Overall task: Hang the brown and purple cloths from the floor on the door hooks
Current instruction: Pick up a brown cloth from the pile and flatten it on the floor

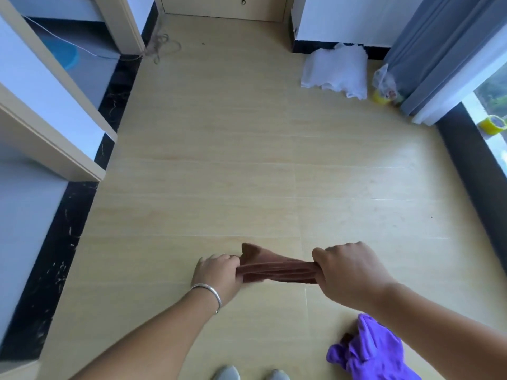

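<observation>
Near centre: brown cloth [277, 271], long axis left-right, gripped by your left hand [216, 274] and right hand [348, 272]; purple cloth [370, 355] near right.

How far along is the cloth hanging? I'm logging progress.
Nothing is hung yet, and no door hooks are in view. In hand: the left hand and right hand grip the brown cloth, stretched between them. Left: the purple cloth lies crumpled on the floor; both need hanging.
</observation>
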`<state>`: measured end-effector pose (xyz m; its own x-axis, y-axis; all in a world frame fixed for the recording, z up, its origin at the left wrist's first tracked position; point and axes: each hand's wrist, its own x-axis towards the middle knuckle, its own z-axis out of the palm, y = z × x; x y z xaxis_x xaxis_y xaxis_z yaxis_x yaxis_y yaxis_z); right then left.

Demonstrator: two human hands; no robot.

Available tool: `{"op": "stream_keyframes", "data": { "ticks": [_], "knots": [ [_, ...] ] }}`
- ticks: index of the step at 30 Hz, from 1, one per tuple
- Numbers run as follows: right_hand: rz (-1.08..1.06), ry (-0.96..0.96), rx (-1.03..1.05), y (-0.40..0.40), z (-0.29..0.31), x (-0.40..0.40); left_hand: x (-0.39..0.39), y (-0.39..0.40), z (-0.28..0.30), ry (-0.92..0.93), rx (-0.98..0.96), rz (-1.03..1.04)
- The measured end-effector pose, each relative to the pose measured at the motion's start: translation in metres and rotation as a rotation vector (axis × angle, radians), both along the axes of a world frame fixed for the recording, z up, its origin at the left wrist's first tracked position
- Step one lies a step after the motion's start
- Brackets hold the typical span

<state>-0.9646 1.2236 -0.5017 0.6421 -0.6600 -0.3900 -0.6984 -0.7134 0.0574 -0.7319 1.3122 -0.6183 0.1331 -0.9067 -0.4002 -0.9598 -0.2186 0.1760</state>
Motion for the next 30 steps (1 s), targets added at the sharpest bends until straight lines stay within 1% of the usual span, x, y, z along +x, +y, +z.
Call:
{"op": "stream_keyframes", "data": {
  "ticks": [2,4,7,11,16,19,22,27,30],
  "knots": [
    [-0.032,0.173,0.037,0.003,-0.015,0.001,0.016,0.009,-0.008,-0.105,0.048,-0.002],
    [-0.032,0.267,0.077,0.010,-0.033,0.006,0.029,0.023,-0.013,-0.160,0.103,-0.038],
    [-0.053,0.279,0.131,0.028,-0.060,0.009,0.045,0.046,-0.018,-0.212,0.186,-0.066],
    [-0.094,0.295,0.193,0.043,-0.080,0.004,0.062,0.071,-0.023,-0.258,0.232,-0.109],
    [-0.224,0.269,0.143,0.025,-0.087,0.001,0.077,0.056,-0.022,-0.335,0.276,-0.079],
    [-0.245,0.221,0.088,-0.010,-0.077,0.009,0.092,0.020,-0.009,-0.367,0.306,0.002],
    [-0.282,0.176,0.007,-0.055,-0.056,0.015,0.110,-0.025,0.016,-0.368,0.279,0.076],
    [-0.350,0.093,-0.102,-0.121,-0.005,0.020,0.142,-0.088,0.084,-0.383,0.117,0.137],
    [-0.379,0.005,-0.161,-0.157,0.033,0.028,0.156,-0.127,0.134,-0.362,-0.044,0.161]
  ]
}}
